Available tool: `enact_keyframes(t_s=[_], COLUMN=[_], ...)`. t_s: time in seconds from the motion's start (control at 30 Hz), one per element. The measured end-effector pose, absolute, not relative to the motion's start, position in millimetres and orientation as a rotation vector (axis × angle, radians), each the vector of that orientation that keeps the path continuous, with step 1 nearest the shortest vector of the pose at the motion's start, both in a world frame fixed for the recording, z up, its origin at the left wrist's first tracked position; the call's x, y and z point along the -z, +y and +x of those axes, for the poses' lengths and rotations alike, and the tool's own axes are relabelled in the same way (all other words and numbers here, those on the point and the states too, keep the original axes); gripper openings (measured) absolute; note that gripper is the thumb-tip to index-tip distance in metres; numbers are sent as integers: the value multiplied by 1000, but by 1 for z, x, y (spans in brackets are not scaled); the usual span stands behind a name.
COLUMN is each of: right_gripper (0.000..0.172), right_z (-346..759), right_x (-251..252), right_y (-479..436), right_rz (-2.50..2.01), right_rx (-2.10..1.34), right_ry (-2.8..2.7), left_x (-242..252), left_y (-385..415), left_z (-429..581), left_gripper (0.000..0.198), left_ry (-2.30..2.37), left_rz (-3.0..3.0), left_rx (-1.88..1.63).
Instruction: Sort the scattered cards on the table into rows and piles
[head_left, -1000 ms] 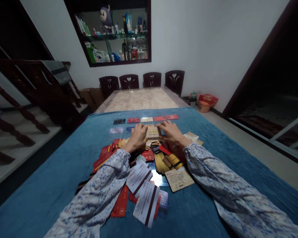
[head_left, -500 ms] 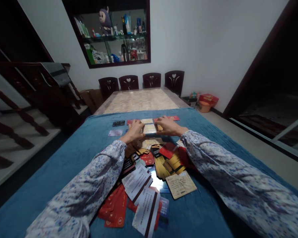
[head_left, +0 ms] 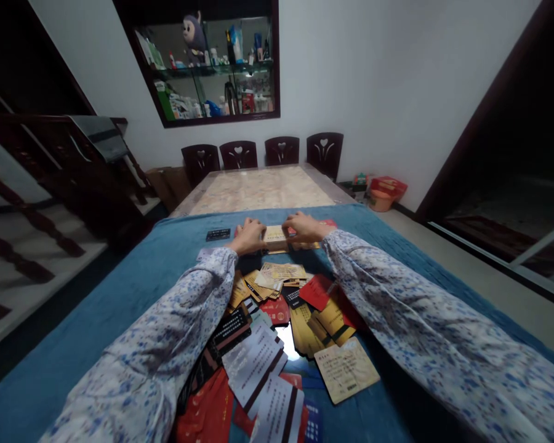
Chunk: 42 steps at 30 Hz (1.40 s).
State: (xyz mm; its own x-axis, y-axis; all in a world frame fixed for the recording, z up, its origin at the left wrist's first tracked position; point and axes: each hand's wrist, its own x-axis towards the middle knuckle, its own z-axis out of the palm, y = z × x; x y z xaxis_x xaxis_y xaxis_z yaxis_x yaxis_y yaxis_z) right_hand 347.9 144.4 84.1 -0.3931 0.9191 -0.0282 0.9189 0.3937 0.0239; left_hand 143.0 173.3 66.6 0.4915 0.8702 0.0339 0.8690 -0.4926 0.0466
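Observation:
At the far part of the blue cloth, my left hand (head_left: 250, 236) grips the left edge of a cream card (head_left: 274, 235), its fingers curled down. My right hand (head_left: 306, 228) pinches the same card's right edge. The card lies between both hands, and a golden card edge shows just under or in front of it. Red cards are partly hidden behind my hands. Nearer to me spreads a loose heap: cream-gold cards (head_left: 281, 271), gold cards (head_left: 307, 332), a red card (head_left: 317, 291), black cards (head_left: 231, 329) and silver-white cards (head_left: 253, 357) with dark stripes.
A black card (head_left: 218, 234) lies left of my hands, with a pale violet card partly behind my left sleeve. A single cream card (head_left: 346, 369) lies right of the heap. Beyond the blue cloth (head_left: 133, 295) are the bare marble-look tabletop (head_left: 258, 184) and several dark chairs (head_left: 237, 154).
Both hands have moved slightly forward with the cream card, which now covers the place where another cream card lay farther back. The view has tilted a little.

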Motion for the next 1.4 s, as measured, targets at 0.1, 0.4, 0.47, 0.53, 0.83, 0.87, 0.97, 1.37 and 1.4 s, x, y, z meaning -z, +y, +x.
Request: enact_keyframes(t_s=[0.1,0.4,0.47,0.53,0.83,0.87,0.97,1.37,1.4], right_gripper=[30,31,31,32,32,31,30,31,31], right_z=[348,349,349,349,349,349,350,350,350], right_x=[-81,-66,-61,-57,-53,-53,-52,-48,-47], right_y=[157,192,201,208,219,220,222,223,224], right_rz=[1723,1744,1762,1768,1762,1760,1755,1724,1723], right_rx=[-8,-23,-28,-27,3,7,7,-12,-12], right_ry=[2572,2529,2521,2515,2497,2498,2506,2528,2528], left_x=[-63,-52,-50,-48,-44,-44,-45,-47,-47], left_y=[185,215,221,226,240,240,240,240,240], left_z=[146,154,155,156,157,158,159,159,159], left_gripper=[28,25,25,24,11,10,8,8,8], left_ry=[1581,1609,1614,1617,1606,1610,1619,1624,1623], left_rz=[2697,2651,2639,2634,2603,2598,2593,2619,2620], left_rx=[-70,-72,-69,-54,7,16,36,99,92])
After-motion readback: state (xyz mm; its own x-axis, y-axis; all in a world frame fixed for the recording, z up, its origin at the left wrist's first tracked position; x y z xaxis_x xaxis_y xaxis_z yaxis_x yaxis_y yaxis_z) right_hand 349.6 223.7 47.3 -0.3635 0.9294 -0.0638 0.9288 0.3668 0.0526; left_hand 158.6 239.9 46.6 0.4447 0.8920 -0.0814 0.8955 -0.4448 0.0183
